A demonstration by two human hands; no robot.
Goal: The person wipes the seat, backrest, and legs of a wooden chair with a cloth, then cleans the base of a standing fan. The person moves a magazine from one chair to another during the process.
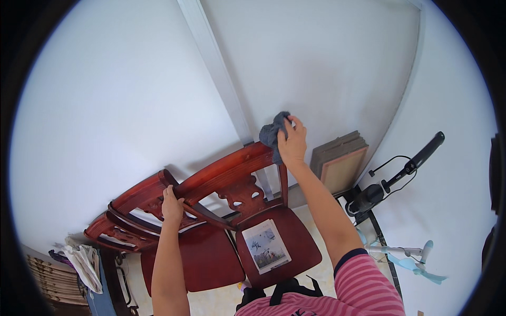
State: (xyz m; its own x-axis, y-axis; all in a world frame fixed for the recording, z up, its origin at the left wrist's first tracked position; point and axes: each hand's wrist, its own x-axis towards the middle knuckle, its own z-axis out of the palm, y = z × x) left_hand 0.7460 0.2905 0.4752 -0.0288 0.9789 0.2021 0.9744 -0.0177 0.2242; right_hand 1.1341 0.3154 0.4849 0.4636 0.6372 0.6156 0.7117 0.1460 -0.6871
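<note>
My right hand [292, 143] holds a dark grey cloth [272, 133] against the right end of the top rail of a red-brown wooden chair [233, 166]. My left hand [172, 205] grips the left end of that same rail, beside the neighbouring chair. A folded newspaper [267, 247] lies on the right chair's seat. More matching wooden chairs [136, 197] stand in a row to the left, their carved backs overlapping along the white wall.
Flat framed panels [342, 162] lean on the wall at right. Beyond them stand a black upright vacuum cleaner [369, 197] and a pale blue fan [415, 264]. At lower left are stacked papers [83, 264] and a pile of brownish folded material [55, 280].
</note>
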